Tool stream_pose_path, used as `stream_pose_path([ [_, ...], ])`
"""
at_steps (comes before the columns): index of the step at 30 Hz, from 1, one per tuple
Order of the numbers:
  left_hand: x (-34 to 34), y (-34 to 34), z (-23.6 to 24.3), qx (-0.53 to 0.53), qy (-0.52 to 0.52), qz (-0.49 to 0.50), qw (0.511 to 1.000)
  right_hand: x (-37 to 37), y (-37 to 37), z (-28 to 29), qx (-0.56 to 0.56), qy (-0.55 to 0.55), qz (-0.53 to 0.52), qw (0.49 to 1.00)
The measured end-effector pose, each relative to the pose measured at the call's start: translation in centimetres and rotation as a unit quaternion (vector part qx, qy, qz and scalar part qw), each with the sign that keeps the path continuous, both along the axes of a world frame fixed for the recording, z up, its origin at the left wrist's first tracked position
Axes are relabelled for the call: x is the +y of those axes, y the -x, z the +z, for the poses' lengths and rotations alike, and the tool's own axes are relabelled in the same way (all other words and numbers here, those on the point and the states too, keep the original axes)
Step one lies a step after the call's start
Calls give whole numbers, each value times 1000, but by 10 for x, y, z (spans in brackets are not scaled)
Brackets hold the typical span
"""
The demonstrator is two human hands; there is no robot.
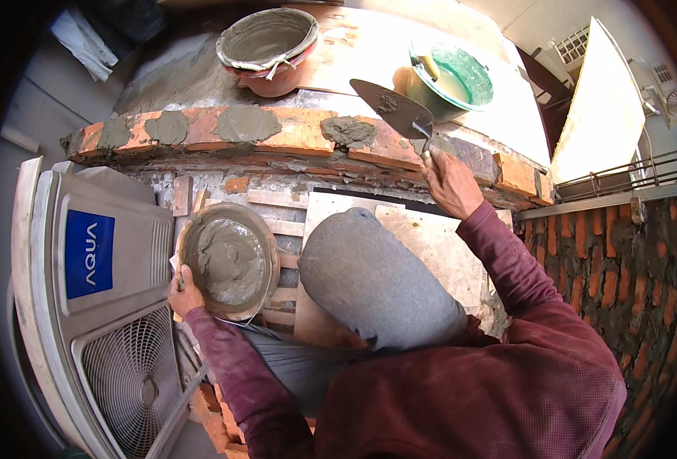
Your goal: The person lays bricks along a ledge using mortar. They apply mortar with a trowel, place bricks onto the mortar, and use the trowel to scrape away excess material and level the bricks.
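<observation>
My right hand is closed round the handle of a pointed trowel, its blade raised over the brick wall top and carrying a little mortar. At the left, my left hand grips the rim of a round bucket that holds wet grey mortar. Across in front of me runs a low brick wall with grey mortar patches spread on its top. A rough lump of mortar sits near the middle of that course.
Beyond the wall stand a reddish tub caked with mortar and a green bucket of cloudy water. An air-conditioner outdoor unit is close on my left. Brickwork and metal bars lie to the right. My bent knee fills the middle.
</observation>
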State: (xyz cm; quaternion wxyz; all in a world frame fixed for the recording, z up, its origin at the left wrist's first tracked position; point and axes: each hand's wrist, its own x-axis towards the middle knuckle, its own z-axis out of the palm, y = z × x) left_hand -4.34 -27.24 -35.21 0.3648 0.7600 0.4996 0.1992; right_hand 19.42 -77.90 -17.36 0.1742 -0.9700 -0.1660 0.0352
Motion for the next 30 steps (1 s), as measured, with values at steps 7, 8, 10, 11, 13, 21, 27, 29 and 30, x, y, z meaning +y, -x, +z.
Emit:
stream_pose_path([
  [7, -22, -16, 30, 38, -65, -29, 997, 50, -6, -22, 467, -331, -100, 814],
  [8, -24, -19, 33, 26, -68, -32, 997, 55, -15, -30, 457, -315, -83, 828],
  [10, -26, -23, 36, 25, -77, -39, 996, 49, -27, -37, 424, -247, -69, 869],
  [11, -27, -24, 37, 31, -82, -40, 995, 41, -28, -36, 427, -201, -61, 879],
  [13, -29, -26, 39, 38, -85, -45, 995, 21, -23, -24, 429, -173, -44, 886],
  [21, -36, -33, 48, 88, -122, -54, 987, 30, 5, 15, 240, -150, 40, 958],
  [27, -39, -39, 51, 108, -163, -80, 977, 36, -45, -53, -64, -28, 317, 946],
  [29, -39, -39, 51, 95, -141, -76, 982, 11, -37, -52, -109, -24, 305, 946],
  [30, -39, -38, 51, 78, -138, -81, 984, 1, -31, -48, -19, -23, 233, 972],
])
